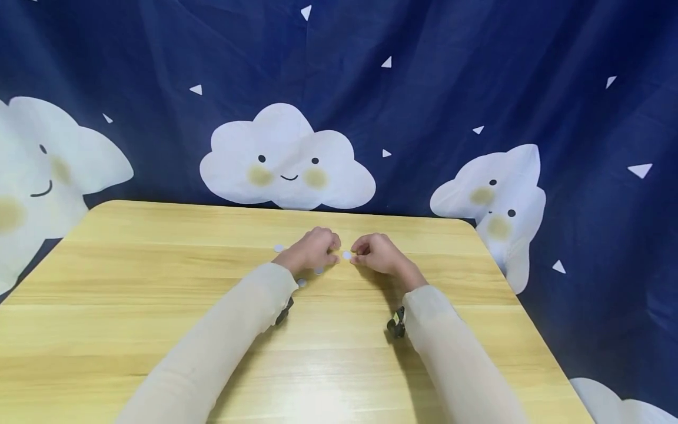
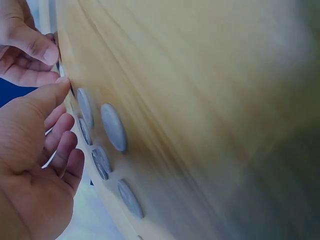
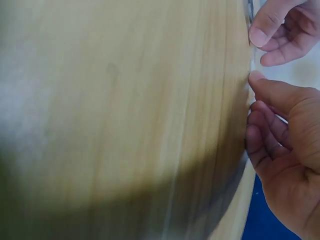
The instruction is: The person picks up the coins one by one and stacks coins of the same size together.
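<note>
Toward the far side of the table, a small pale flat disc [image 1: 346,255] shows between the two hands. My left hand [image 1: 316,247] is to its left, thumb and fingers bent and apart, with nothing visible between them. On the other side, my right hand [image 1: 377,253] has its thumb and index fingertips right by the disc's edge; whether they pinch it cannot be made out. The left wrist view shows several grey discs lying beside the left hand [image 2: 45,145], one larger-looking disc [image 2: 114,127] among them. In the right wrist view, the right hand [image 3: 295,145] hides the disc.
More pale discs lie around the left wrist, one disc [image 1: 278,248] behind it and another disc [image 1: 302,283] in front. Both hands are over a wooden table [image 1: 328,353]. A dark blue curtain [image 1: 424,118] with printed clouds hangs behind its far edge.
</note>
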`<state>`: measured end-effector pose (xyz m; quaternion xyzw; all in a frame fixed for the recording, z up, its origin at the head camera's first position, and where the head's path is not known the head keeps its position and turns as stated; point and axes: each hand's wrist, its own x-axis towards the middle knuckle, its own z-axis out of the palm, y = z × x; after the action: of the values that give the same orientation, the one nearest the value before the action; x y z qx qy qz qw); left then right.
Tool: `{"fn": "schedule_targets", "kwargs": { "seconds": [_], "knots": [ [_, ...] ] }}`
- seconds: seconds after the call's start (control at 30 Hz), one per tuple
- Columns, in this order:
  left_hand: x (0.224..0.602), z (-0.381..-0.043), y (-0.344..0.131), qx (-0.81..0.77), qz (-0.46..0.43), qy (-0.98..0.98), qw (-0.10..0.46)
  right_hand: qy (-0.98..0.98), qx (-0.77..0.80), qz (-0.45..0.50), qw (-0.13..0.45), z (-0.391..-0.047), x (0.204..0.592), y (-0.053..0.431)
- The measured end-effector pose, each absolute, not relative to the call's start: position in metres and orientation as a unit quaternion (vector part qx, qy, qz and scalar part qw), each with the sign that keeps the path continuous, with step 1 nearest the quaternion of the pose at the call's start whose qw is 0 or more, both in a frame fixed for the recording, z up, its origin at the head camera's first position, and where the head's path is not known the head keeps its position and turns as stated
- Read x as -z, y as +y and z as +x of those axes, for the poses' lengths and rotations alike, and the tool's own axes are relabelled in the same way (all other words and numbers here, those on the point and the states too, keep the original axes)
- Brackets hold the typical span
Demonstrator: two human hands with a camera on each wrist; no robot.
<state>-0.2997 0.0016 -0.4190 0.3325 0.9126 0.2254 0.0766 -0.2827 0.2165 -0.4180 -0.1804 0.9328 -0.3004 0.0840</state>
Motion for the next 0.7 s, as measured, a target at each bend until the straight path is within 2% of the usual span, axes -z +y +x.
{"fn": "schedule_targets", "kwargs": {
  "seconds": [0.27,0.53,0.7],
  "knots": [
    [0.417,-0.304,0.011,-0.282,0.286,0.907,0.123,0.918,0.348,-0.167,0.089,-0.288,0.423,0.216],
    [0.416,-0.302,0.017,-0.312,0.229,0.914,0.125,0.914,0.367,-0.149,0.091,-0.291,0.426,0.215],
    [0.416,-0.302,0.021,-0.314,0.223,0.915,0.123,0.915,0.364,-0.149,0.094,-0.290,0.424,0.214]
  ]
}}
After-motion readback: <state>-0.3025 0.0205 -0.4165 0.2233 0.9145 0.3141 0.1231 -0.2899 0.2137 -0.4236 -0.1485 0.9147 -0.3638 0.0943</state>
